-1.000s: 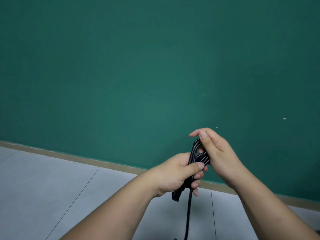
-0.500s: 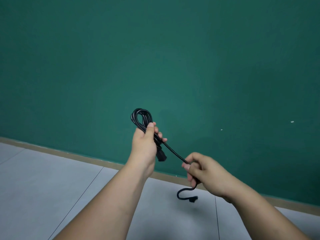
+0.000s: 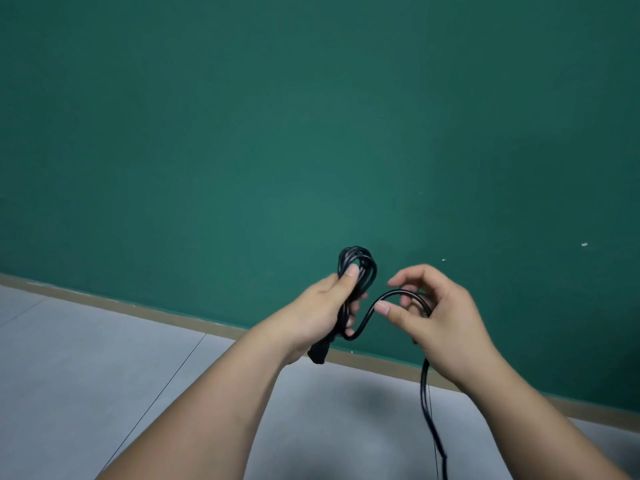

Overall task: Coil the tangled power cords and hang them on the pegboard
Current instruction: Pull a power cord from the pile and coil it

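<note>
Left grip (image 3: pixel 318 306) clasps the coil (image 3: pixel 360 263) steady while right grip (image 3: pixel 443 320) pinches the loose cord (image 3: pixel 398 292), likely shaping another loop.

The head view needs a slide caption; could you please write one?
Left hand grips the coiled black power cord while right hand holds its loose tail.

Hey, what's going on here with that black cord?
A person is coiling a black power cord by hand. The left hand grips the gathered loops, a plug hanging just below it. The right hand holds the next bend of loose cord, whose tail drops toward the floor.
</note>
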Demonstrator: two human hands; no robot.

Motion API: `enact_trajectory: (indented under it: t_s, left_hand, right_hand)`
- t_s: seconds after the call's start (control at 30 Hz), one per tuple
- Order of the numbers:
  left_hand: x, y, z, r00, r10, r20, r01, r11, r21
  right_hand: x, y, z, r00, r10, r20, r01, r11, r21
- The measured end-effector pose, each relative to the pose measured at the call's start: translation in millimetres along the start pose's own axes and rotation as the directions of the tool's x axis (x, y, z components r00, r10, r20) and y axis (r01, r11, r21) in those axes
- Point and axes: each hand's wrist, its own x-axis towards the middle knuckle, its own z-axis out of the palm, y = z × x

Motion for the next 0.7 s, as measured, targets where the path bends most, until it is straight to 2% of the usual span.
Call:
enact_trajectory:
  t_s: [0.07, 0.13, 0.2, 0.27, 0.37, 0.47, 0.57, 0.6, 0.7]
  left_hand:
    - [-4, 1, 8, 0.991, -0.003, 0.132, -0.005, 0.998, 0.064]
    - [-9, 1, 15, 0.953, 0.028, 0.301, -0.066, 0.991, 0.118]
    - [-10, -3, 18, 0.92, 0.034, 0.391, -0.089, 0.989, 0.122]
    - [-7, -8, 17, 0.92, 0.007, 0.393, -0.041, 0.996, 0.076]
    - [0, -13, 14, 0.951, 0.026, 0.307, -0.028, 1.0, 0.003]
    - [2, -12, 12, 0.974, 0.101, 0.201, -0.094, 0.994, -0.048]
    - [5, -13, 12, 0.98, 0.126, 0.155, -0.126, 0.992, -0.009]
    - [5, -14, 12, 0.981, 0.129, 0.143, -0.134, 0.991, 0.02]
    - [3, -18, 18, 0.979, 0.159, 0.124, -0.174, 0.978, 0.117]
  right_hand:
    - [1, -4, -3, 1.0, -0.012, -0.012, 0.012, 1.0, 0.027]
    - [1, -7, -4, 1.0, -0.026, -0.004, 0.026, 1.0, 0.016]
    - [1, -7, -5, 0.999, -0.033, -0.011, 0.033, 0.999, 0.006]
    - [2, -7, -8, 0.999, -0.034, -0.021, 0.036, 0.997, 0.071]
    - [5, -7, -19, 1.0, 0.015, -0.016, -0.012, 0.988, 0.151]
    - [9, 1, -27, 0.996, 0.071, -0.053, -0.071, 0.998, 0.002]
    - [7, 5, -25, 0.99, 0.048, -0.136, -0.07, 0.985, -0.159]
    - [7, 4, -23, 0.987, 0.046, -0.155, -0.069, 0.986, -0.149]
    - [5, -1, -13, 0.983, 0.098, -0.156, -0.092, 0.995, 0.044]
